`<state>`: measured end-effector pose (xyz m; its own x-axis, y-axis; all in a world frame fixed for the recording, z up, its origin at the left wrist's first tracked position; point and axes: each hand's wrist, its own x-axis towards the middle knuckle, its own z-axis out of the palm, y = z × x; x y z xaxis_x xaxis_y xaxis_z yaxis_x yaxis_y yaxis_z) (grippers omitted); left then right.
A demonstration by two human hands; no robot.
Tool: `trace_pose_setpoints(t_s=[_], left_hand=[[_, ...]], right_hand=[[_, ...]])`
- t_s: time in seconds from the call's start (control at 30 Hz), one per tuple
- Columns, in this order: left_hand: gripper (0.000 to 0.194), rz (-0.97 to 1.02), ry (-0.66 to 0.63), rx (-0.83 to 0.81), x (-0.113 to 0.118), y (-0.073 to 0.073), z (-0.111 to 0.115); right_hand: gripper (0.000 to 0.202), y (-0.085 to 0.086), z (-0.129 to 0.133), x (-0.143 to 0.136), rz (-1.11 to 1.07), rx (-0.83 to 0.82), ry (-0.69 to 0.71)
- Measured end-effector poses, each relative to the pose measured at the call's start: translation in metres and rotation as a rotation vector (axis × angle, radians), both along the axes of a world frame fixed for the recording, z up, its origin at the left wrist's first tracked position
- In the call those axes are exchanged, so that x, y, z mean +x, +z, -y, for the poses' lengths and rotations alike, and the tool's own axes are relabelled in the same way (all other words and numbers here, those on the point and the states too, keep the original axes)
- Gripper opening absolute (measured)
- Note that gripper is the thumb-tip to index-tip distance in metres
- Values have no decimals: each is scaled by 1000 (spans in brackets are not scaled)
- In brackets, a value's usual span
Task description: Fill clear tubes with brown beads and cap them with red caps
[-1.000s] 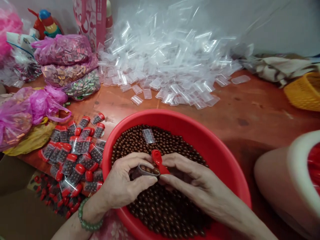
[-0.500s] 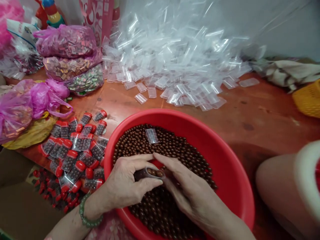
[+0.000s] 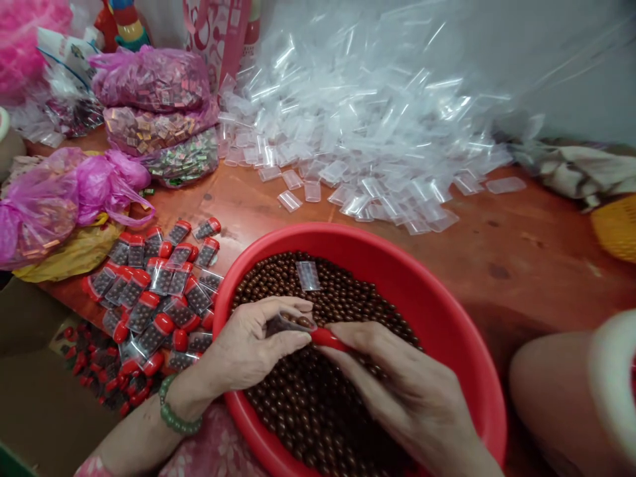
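In the head view, many filled, capped cases (image 3: pixel 149 301) lie on the bench (image 3: pixel 521 265) to the left; a large heap of uncapped sleeves (image 3: pixel 358 139) remains at the back. One case (image 3: pixel 277 324), holding brown beads, is over the red tub (image 3: pixel 422 278), not yet capped. The left hand (image 3: pixel 261 348) clamps it between thumb and fingers, mouth rightward; the right hand (image 3: pixel 402 371), reaching in from the right, pinches a red cap (image 3: pixel 332 340) at that mouth.
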<state>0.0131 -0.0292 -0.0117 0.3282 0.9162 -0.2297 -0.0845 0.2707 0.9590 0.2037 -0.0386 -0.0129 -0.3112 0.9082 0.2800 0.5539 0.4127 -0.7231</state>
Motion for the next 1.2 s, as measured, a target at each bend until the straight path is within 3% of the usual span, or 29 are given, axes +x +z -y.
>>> trace_pose_setpoints(t_s=[0.13, 0.2, 0.47, 0.83, 1.07, 1.2], left_hand=[[15, -99, -124, 13, 0, 4, 4], [15, -96, -165, -25, 0, 5, 6], [18, -1, -190, -60, 0, 0, 5], [15, -95, -209, -3, -2, -2, 2], [15, -73, -155, -31, -2, -3, 2], [17, -74, -153, -35, -2, -3, 2]], right_hand=[[13, 7, 1, 5, -240, -229, -312], [12, 9, 1, 3, -313, -255, -360], [20, 18, -2, -9, -270, -115, -167], [27, 16, -2, -8, -148, -2, -22], [20, 21, 5, 3, -19, 21, -136], [16, 18, 5, 0, -119, -40, -253]])
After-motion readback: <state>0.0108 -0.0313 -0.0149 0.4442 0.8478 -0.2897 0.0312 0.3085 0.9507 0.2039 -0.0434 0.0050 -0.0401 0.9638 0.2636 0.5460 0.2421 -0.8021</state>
